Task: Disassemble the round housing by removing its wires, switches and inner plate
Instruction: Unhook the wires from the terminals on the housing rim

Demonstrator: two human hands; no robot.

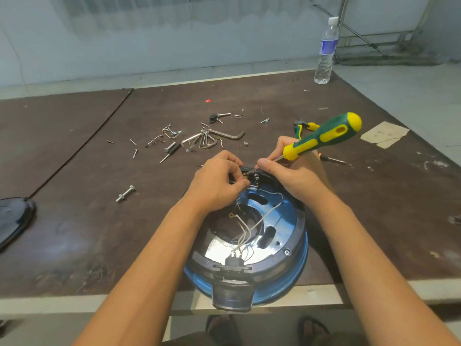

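The round blue housing lies open side up at the table's near edge, its black handle part hanging over it. Inside sit a shiny inner plate and thin white wires that run to a black connector near me. At the housing's far rim, my left hand pinches a small black switch part. My right hand grips a green and yellow screwdriver low on its shaft, tip at the same switch.
Loose screws, hex keys and a bolt with nut lie scattered on the brown table beyond and left of the housing. Pliers lie behind the screwdriver. A water bottle stands far right, a dark lid at the left edge.
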